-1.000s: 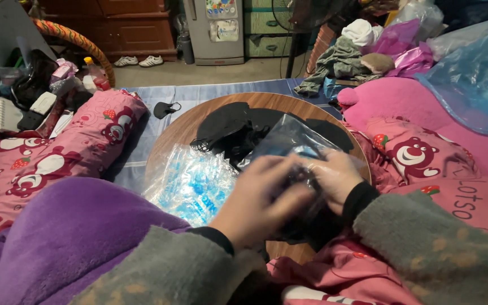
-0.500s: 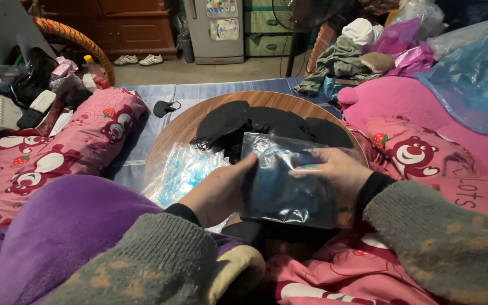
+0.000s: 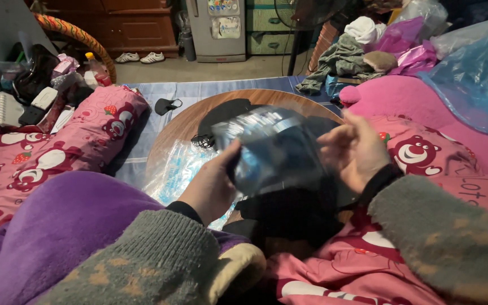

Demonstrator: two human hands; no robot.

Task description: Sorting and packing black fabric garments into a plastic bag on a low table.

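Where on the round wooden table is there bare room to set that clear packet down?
The left hand and right hand hold the clear plastic packet of dark fabric. Bare wood shows on the round wooden table at its far-left arc, between the black face mask and the black fabric pieces. The near-left is crowded with clear plastic bags.

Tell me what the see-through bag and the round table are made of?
The bag in the left hand looks like thin clear plastic: it is glossy, crinkled and see-through. The round table looks like wood or a wood-look top: brown with grain lines.
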